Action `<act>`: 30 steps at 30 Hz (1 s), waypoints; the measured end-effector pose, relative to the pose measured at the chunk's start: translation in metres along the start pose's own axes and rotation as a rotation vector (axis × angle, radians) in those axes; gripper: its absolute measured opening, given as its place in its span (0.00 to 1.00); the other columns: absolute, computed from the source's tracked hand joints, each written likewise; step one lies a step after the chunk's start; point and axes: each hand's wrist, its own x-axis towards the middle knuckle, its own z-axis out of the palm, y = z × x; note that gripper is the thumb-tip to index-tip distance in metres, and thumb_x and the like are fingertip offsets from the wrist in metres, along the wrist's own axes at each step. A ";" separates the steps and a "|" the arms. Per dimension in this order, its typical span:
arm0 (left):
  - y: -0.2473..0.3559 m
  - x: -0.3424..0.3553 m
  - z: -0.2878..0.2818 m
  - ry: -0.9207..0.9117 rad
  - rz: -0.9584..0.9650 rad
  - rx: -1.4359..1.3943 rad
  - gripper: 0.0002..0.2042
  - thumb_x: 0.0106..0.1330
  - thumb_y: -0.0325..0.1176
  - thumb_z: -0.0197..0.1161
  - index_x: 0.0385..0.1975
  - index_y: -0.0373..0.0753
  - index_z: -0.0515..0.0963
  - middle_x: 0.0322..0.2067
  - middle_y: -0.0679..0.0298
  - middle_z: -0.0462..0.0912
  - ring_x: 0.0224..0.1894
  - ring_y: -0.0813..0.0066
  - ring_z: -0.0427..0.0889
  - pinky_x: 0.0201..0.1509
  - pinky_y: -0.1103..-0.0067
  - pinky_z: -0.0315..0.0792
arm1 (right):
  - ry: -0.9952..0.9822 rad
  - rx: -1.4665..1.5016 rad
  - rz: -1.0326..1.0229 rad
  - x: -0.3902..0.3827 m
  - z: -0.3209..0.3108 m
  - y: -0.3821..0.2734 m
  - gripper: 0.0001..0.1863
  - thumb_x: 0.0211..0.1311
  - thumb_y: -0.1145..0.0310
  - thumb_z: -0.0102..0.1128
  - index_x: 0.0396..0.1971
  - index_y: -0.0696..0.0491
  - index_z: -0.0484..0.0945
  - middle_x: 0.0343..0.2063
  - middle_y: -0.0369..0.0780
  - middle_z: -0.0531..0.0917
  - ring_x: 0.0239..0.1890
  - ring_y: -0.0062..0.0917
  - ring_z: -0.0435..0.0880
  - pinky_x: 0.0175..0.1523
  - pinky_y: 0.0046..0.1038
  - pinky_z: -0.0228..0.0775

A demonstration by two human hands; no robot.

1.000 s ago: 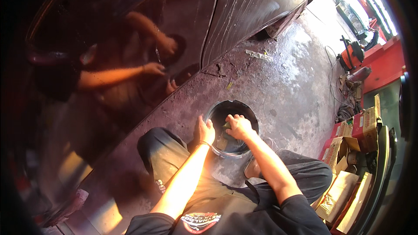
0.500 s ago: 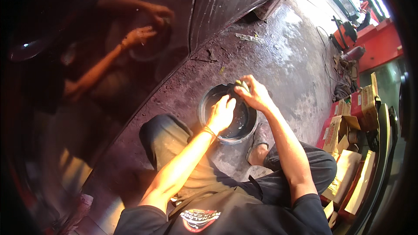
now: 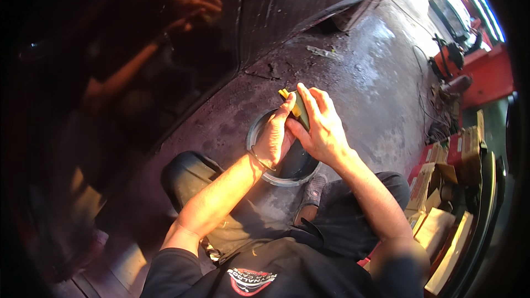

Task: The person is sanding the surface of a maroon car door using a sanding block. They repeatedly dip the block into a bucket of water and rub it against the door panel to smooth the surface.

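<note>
Above a round dark bucket (image 3: 287,181) on the floor, both my hands hold a small flat block with a grey-green face and yellow edges (image 3: 302,111). My left hand (image 3: 273,140) is closed at its left side, thumb along the yellow edge. My right hand (image 3: 323,127) presses on it from the right, with fingers laid along the grey-green face and the thumb below. Between them the hands hide part of the block and of the bucket's opening. Dark liquid seems to be inside the bucket.
A glossy dark car panel (image 3: 182,72) rises at the left and mirrors my arms. Cardboard boxes (image 3: 436,232) stand along the right. Further off are an orange-red machine (image 3: 448,60) and a cable on the stained floor (image 3: 364,105). My bent legs flank the bucket.
My hands have risen slightly above the bucket. The block has turned, so more of its grey-green face and yellow edges shows. My right fingers are straighter now.
</note>
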 end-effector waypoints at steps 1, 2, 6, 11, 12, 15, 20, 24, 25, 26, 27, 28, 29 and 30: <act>-0.006 0.000 -0.005 0.039 -0.001 -0.004 0.27 0.85 0.55 0.56 0.71 0.42 0.74 0.65 0.59 0.81 0.66 0.68 0.82 0.74 0.67 0.75 | -0.021 -0.006 -0.010 -0.007 0.005 0.003 0.47 0.64 0.58 0.79 0.79 0.57 0.66 0.66 0.60 0.73 0.67 0.58 0.77 0.71 0.48 0.75; -0.007 0.000 -0.014 0.087 0.009 0.001 0.26 0.85 0.54 0.56 0.71 0.41 0.74 0.64 0.58 0.82 0.66 0.68 0.82 0.75 0.67 0.75 | -0.039 0.000 -0.032 -0.009 0.016 0.005 0.47 0.64 0.59 0.79 0.79 0.57 0.66 0.67 0.61 0.73 0.67 0.58 0.77 0.72 0.48 0.74; -0.024 -0.006 -0.080 0.171 0.027 -0.185 0.26 0.82 0.49 0.57 0.72 0.39 0.74 0.63 0.57 0.83 0.66 0.64 0.81 0.76 0.65 0.73 | -0.184 0.226 0.109 -0.007 0.036 0.014 0.45 0.65 0.64 0.77 0.80 0.54 0.66 0.66 0.58 0.75 0.68 0.56 0.78 0.71 0.48 0.74; -0.021 -0.034 -0.111 0.321 0.143 -0.018 0.26 0.79 0.44 0.57 0.69 0.33 0.76 0.62 0.52 0.84 0.64 0.59 0.83 0.74 0.59 0.76 | -0.306 0.940 0.543 0.012 0.021 0.037 0.39 0.72 0.64 0.73 0.81 0.49 0.69 0.64 0.39 0.82 0.67 0.27 0.79 0.73 0.35 0.69; -0.022 -0.041 -0.117 0.309 0.151 -0.025 0.25 0.79 0.43 0.57 0.69 0.32 0.75 0.63 0.52 0.84 0.65 0.59 0.83 0.74 0.59 0.76 | -0.334 1.016 0.603 0.018 0.020 0.033 0.39 0.71 0.61 0.74 0.79 0.50 0.71 0.66 0.40 0.82 0.70 0.27 0.77 0.77 0.34 0.64; -0.021 -0.049 -0.111 0.255 0.118 -0.038 0.24 0.79 0.37 0.54 0.71 0.32 0.73 0.66 0.52 0.82 0.67 0.59 0.81 0.75 0.58 0.75 | -0.400 1.247 0.613 0.018 0.032 0.032 0.39 0.70 0.57 0.74 0.77 0.55 0.73 0.68 0.41 0.82 0.71 0.28 0.76 0.79 0.33 0.59; -0.015 -0.046 -0.084 0.283 0.097 0.147 0.26 0.78 0.32 0.54 0.75 0.35 0.72 0.68 0.54 0.80 0.69 0.62 0.79 0.77 0.60 0.74 | -0.341 1.361 0.719 0.013 0.041 0.032 0.35 0.72 0.58 0.72 0.73 0.58 0.76 0.61 0.40 0.86 0.64 0.25 0.82 0.72 0.30 0.68; -0.015 -0.036 -0.096 0.208 0.128 0.149 0.24 0.81 0.28 0.55 0.76 0.39 0.72 0.67 0.56 0.82 0.65 0.65 0.83 0.75 0.67 0.74 | -0.206 1.351 0.708 0.014 0.033 0.041 0.34 0.72 0.59 0.73 0.73 0.58 0.76 0.61 0.39 0.86 0.63 0.24 0.83 0.71 0.29 0.70; -0.018 -0.032 -0.101 0.299 0.164 0.251 0.23 0.82 0.28 0.55 0.76 0.39 0.72 0.67 0.57 0.82 0.65 0.65 0.83 0.75 0.68 0.73 | -0.154 1.331 0.683 0.014 0.033 0.044 0.35 0.72 0.62 0.73 0.75 0.57 0.75 0.62 0.39 0.85 0.65 0.23 0.82 0.72 0.29 0.70; -0.022 -0.031 -0.104 0.391 0.201 0.352 0.22 0.83 0.29 0.54 0.75 0.39 0.72 0.67 0.57 0.82 0.64 0.65 0.84 0.75 0.69 0.73 | -0.127 1.248 0.664 0.016 0.030 0.044 0.35 0.73 0.63 0.73 0.75 0.56 0.75 0.62 0.39 0.85 0.66 0.23 0.81 0.72 0.29 0.70; -0.026 -0.029 -0.107 0.396 0.252 0.449 0.23 0.84 0.29 0.54 0.76 0.39 0.72 0.67 0.56 0.82 0.66 0.65 0.83 0.76 0.69 0.72 | -0.102 1.165 0.644 0.017 0.028 0.041 0.35 0.73 0.64 0.73 0.76 0.56 0.74 0.63 0.39 0.84 0.66 0.23 0.81 0.73 0.28 0.69; -0.028 -0.029 -0.106 0.403 0.300 0.546 0.23 0.84 0.29 0.54 0.76 0.39 0.71 0.68 0.56 0.82 0.67 0.65 0.83 0.76 0.68 0.72 | -0.078 1.084 0.629 0.018 0.026 0.040 0.35 0.73 0.64 0.73 0.76 0.56 0.74 0.64 0.39 0.84 0.67 0.23 0.80 0.73 0.28 0.69; -0.029 -0.030 -0.104 0.410 0.349 0.642 0.23 0.84 0.29 0.54 0.77 0.39 0.70 0.68 0.56 0.81 0.68 0.65 0.82 0.77 0.68 0.71 | -0.085 0.998 0.546 0.017 0.026 0.042 0.35 0.74 0.67 0.72 0.77 0.56 0.73 0.65 0.39 0.83 0.68 0.23 0.79 0.74 0.28 0.68; -0.033 -0.032 -0.100 0.344 0.335 0.655 0.26 0.85 0.33 0.51 0.81 0.41 0.66 0.74 0.56 0.76 0.76 0.63 0.74 0.81 0.66 0.66 | -0.104 1.022 0.551 0.016 0.026 0.040 0.35 0.73 0.66 0.72 0.77 0.56 0.72 0.66 0.39 0.83 0.68 0.24 0.79 0.74 0.28 0.68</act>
